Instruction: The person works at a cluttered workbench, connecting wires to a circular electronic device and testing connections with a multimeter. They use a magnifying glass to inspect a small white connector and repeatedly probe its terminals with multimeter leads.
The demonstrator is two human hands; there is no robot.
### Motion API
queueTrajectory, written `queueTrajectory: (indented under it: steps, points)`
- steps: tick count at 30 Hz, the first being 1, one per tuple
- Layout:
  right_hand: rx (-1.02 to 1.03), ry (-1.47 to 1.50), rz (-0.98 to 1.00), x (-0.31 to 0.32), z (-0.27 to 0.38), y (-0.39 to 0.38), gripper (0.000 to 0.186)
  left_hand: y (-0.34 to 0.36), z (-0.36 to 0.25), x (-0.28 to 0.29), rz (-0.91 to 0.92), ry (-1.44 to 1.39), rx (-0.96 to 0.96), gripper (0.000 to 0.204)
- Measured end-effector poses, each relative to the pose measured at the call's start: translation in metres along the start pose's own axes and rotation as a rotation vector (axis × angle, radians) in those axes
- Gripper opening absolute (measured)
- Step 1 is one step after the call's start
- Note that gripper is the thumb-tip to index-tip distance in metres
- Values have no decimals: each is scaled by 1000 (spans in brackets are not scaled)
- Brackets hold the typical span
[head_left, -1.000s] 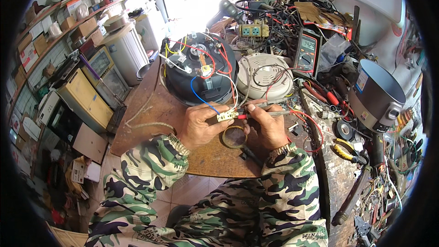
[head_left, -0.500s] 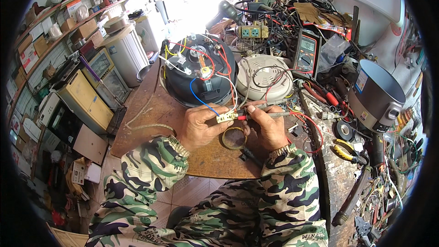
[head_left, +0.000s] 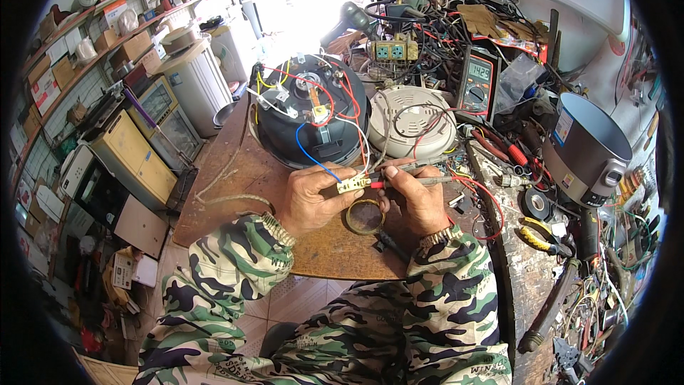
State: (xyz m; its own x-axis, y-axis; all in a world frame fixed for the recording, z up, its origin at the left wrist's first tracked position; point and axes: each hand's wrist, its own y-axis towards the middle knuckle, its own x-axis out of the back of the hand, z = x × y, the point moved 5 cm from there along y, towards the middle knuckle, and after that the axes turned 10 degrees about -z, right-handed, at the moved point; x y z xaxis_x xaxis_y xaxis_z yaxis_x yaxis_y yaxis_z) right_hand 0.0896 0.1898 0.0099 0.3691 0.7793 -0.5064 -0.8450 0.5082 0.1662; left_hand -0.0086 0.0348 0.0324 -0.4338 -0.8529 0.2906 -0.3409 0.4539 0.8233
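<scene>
Between the thumb and fingers of my left hand (head_left: 311, 199) is a small pale connector block (head_left: 353, 185), with a blue wire (head_left: 308, 150) and a white wire running into it. My right hand (head_left: 422, 203) is closed around multimeter probes (head_left: 433, 180); a red-tipped end meets the connector block's right side. The exact contact points are too small to make out. Beyond my hands sits an upturned black cooker body (head_left: 292, 144) with red, yellow and white wires. A multimeter (head_left: 476, 85) with a lit display leans behind to the right. Under my hands lies a brownish ring (head_left: 365, 217).
A beige vented round cover (head_left: 406, 110) lies beside the cooker body. To the right are a grey pot-like housing (head_left: 588, 150), black tape (head_left: 536, 204), yellow-handled pliers (head_left: 538, 235) and scattered parts. Tangled cables (head_left: 442, 36) heap at the back. Shelves (head_left: 92, 21) line the left wall.
The reading on the multimeter's display has changed. Both hands keep nearly the same place and grip, with only a slight shift at the connector block.
</scene>
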Motion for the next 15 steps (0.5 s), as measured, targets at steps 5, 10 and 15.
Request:
queueTrajectory:
  steps: [5, 10, 15]
  points:
    - [1, 16, 9, 0, 1, -1, 22, -2, 4, 0, -3, -6, 4, 32]
    - [25, 17, -14, 1, -2, 1, 23, -2, 5, 0, -8, -6, 12, 31]
    - [37, 25, -19, 1, -2, 0, 23, 1, 1, 0, -7, 13, 11, 30]
